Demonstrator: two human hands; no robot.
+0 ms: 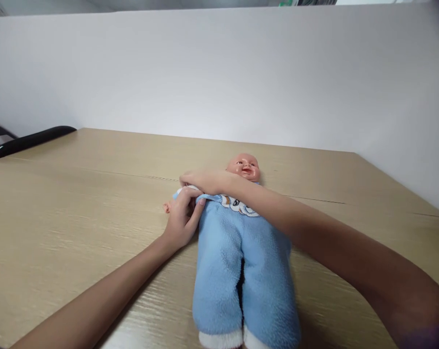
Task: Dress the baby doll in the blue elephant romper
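A baby doll [243,166] lies on its back, head away from me, dressed in fuzzy blue overalls [223,261] with white cuffs and an animal face on the chest. My left hand [183,215] pinches the edge of the overalls at the doll's side, thumb on the blue cloth. Reaching across the doll's chest, my right hand [201,182] curls its fingers over the sleeve [192,188] on the left; its fingertips are partly hidden. The doll's small hand [166,207] pokes out beside my left hand. My right forearm covers part of the chest.
The doll rests on a light wooden table [96,213] with seams across it. A white partition [212,72] rises behind the table. At the far left edge is a long black object [34,140].
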